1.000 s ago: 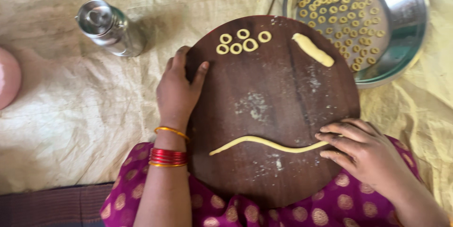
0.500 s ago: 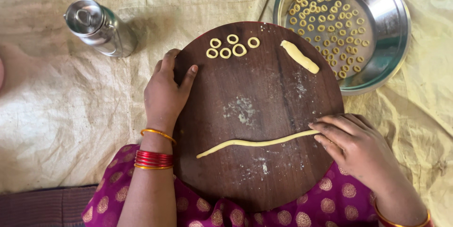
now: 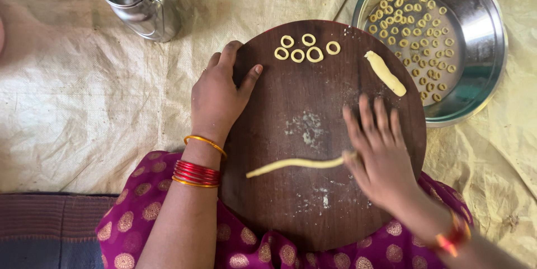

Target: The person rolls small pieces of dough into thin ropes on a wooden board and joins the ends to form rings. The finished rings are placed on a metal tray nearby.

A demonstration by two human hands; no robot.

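Observation:
A round dark wooden board rests on my lap. My left hand lies flat on its left edge, steadying it. My right hand, fingers spread and blurred, presses on the right end of a thin yellow dough rope that stretches across the board's near half. Several small dough rings sit at the board's far edge. A short thick dough piece lies at the far right of the board.
A steel bowl holding several small dough rings stands at the back right. A lidded steel can stands at the back left. Pale cloth covers the floor around the board.
My right hand has slid forward and left over the rope's right end, rolling it. The view has shifted slightly; the left hand stays on the board's edge.

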